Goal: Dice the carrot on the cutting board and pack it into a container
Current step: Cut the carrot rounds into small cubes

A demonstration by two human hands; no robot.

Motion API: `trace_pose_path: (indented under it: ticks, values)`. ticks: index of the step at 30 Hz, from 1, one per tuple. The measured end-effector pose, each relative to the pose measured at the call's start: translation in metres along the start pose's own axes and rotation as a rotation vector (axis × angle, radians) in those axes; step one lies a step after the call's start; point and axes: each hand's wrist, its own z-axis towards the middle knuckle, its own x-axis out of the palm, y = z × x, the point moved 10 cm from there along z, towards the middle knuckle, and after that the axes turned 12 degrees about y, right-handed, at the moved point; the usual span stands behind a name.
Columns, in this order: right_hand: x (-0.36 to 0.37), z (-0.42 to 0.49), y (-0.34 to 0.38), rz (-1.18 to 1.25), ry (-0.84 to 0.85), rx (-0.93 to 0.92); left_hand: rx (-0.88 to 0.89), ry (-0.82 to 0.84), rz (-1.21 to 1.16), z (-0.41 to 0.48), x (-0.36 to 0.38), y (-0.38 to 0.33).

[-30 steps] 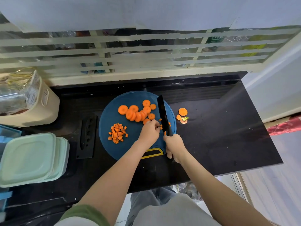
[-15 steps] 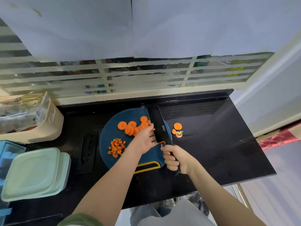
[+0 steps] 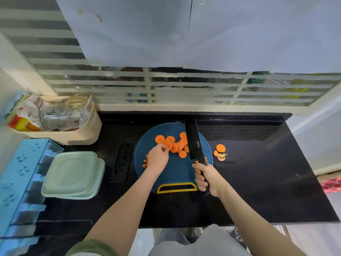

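A round blue cutting board (image 3: 177, 172) with a yellow-rimmed handle lies on the black counter. Several orange carrot slices (image 3: 175, 145) lie overlapping at its far side. A small pile of diced carrot (image 3: 144, 163) sits at the board's left, mostly hidden under my left hand (image 3: 157, 157), whose fingers are curled at the edge of the slices. My right hand (image 3: 205, 177) grips the handle of a black knife (image 3: 193, 141), its blade raised and pointing away over the board's right side. Pale green lidded containers (image 3: 72, 174) are stacked at the left.
A few carrot end pieces (image 3: 220, 151) lie on the counter right of the board. A black knife sheath (image 3: 121, 161) lies between board and containers. A cream basket (image 3: 73, 133) with packets stands at back left, a blue rack (image 3: 20, 180) at the far left.
My left hand has moved left across the board from beside the knife to over the diced pile. The knife has lifted and shifted right. The camera has tilted up.
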Motion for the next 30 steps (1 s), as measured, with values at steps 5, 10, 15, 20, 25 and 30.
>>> trace_pose_path:
  ticks: [5,10,15,20,25,30]
  values:
    - [0.021,0.011,-0.003,-0.119,-0.009,0.01,0.057,-0.051,0.362,-0.005,-0.024,0.009]
    - [0.025,0.016,0.007,-0.231,-0.068,0.009,0.153,-0.06,0.613,-0.011,-0.022,-0.009]
    - [0.021,0.018,0.012,-0.273,-0.089,-0.02,0.12,-0.093,0.807,-0.012,-0.018,-0.013]
    - [0.001,0.011,0.019,-0.334,-0.155,-0.037,0.12,-0.051,0.956,-0.005,-0.004,-0.023]
    - [-0.025,0.005,0.02,-0.336,-0.248,-0.046,0.306,-0.011,0.952,-0.003,0.02,-0.041]
    - [-0.066,-0.012,0.02,-0.436,-0.438,0.003,0.43,0.307,0.834,0.01,0.075,-0.048]
